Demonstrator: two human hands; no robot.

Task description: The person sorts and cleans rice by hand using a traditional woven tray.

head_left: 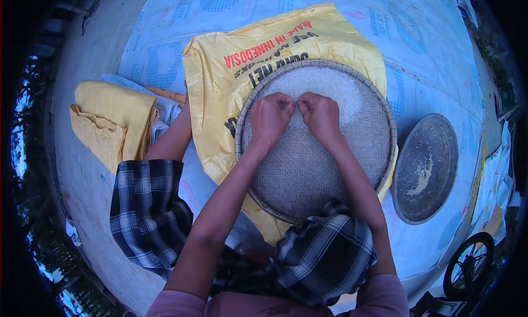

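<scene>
A round woven winnowing tray with a bamboo rim lies in front of me. White grains that look like rice are spread over its far part. My left hand is just above the near edge of the grains, thumb and fingertips pinched together. Close beside it, my right hand makes a similar pinch, the fingertips of both nearly touching. Whatever the fingers hold is too small to make out. Under the tray lies a yellow printed sack.
Right of the tray sits a dark metal basin with a few pale grains. Folded yellow sacks lie at the left. Blue-white printed sheeting covers the ground. A black wheel stands at lower right. My plaid-covered knees flank the tray's near side.
</scene>
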